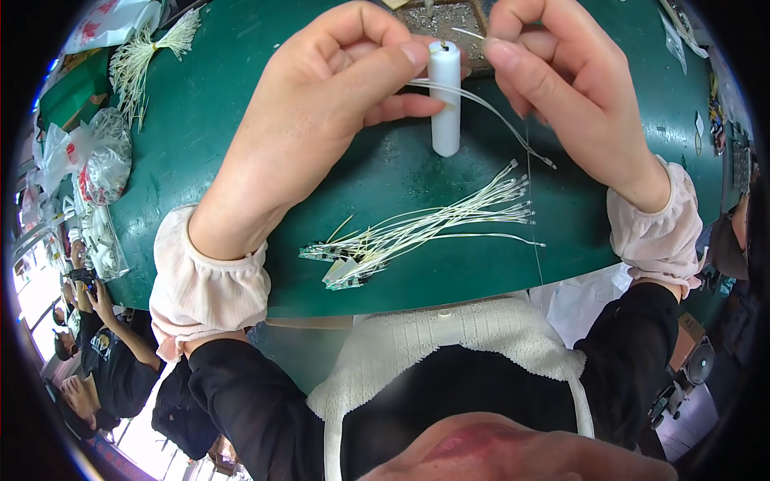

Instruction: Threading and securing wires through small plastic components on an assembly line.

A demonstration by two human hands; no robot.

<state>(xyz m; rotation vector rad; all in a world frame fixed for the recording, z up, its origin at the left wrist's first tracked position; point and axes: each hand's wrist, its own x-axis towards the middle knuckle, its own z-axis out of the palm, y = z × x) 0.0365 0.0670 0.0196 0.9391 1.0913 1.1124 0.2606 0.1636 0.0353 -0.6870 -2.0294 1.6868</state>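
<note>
My left hand [337, 88] is closed at the left side of a smooth white cylinder [445, 120], with the thumb and fingertips against it. A small dark and metallic bit shows at its top end. Pale wires [481, 100] run from my left fingers across the cylinder and curve down to a small connector. My right hand [561, 80] pinches a thin white wire [467, 33], its tip pointing toward the cylinder's top. Below my hands, on the green table, lies a bundle of white wires [449, 215] with small green circuit boards [346, 276] at its left end.
A shallow tray [480, 24] with small bits stands behind the cylinder. At the far left lie another wire bundle [143, 54] and clear plastic bags [106, 156]. Other people [112, 361] sit beyond the left edge. The green table's [200, 88] near edge curves before me.
</note>
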